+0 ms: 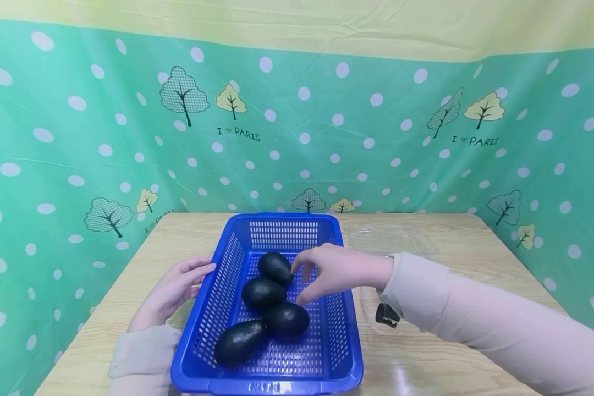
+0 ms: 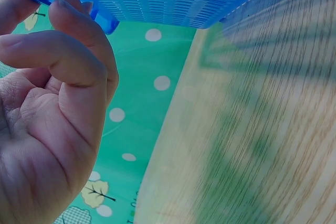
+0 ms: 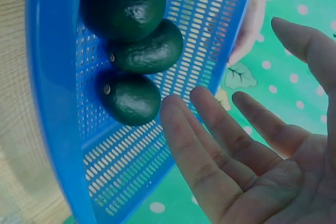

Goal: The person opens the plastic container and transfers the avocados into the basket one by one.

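Observation:
A blue plastic basket (image 1: pixel 267 385) with slotted walls stands on the table, holding several dark green avocados. Along its left side, my left hand (image 1: pixel 175 289) holds the rim, its fingers bent at the lip in the left wrist view. My right hand (image 1: pixel 331 272) reaches in over the right wall, palm down, thumb and fingers spread apart. Its fingertips are right by the far avocado (image 1: pixel 275 267), and the thumb is close above the front right avocado (image 1: pixel 286 319). Between these lies a middle avocado (image 1: pixel 263 293); another avocado (image 1: pixel 240 343) rests at the front left.
Clear plastic containers (image 1: pixel 388 239) lie on the wooden table (image 1: pixel 455 236) to the right of the basket, partly behind my right forearm. A green dotted curtain (image 1: pixel 302 165) hangs at the table's far edge and both sides.

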Motion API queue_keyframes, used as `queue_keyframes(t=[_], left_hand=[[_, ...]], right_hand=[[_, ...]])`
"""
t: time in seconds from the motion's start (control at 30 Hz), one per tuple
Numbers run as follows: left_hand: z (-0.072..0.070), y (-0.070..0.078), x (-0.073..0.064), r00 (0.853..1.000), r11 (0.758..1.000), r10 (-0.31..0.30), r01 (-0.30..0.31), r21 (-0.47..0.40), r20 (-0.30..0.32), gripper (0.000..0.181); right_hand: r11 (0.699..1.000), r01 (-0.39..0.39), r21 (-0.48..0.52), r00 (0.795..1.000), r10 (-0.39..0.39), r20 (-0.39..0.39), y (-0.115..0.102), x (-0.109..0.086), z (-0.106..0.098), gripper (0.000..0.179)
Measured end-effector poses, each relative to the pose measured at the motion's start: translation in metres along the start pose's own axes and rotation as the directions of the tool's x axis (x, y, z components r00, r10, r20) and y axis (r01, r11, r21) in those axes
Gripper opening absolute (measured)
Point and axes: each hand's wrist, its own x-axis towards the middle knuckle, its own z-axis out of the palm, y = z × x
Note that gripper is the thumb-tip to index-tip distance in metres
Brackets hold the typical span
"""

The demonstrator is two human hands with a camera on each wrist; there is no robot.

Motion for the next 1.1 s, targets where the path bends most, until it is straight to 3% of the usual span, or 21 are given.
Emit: queue_keyframes(t=[0.57, 1.1], left_hand=[[0.002, 0.002, -0.002, 1.000, 1.000, -0.024, 0.024, 0.015, -0.011, 0.035], [0.001, 0.003, -0.002, 1.000, 0.999, -0.021, 0.021, 0.030, -0.011, 0.037]], right_hand=[[0.993, -0.041, 0.109, 0.998, 0.045, -0.033, 0.024, -0.019, -0.007, 0.053], [0.981, 0.001, 0.196, 0.994, 0.020, -0.103, 0.044, -0.045, -0.005, 0.048]])
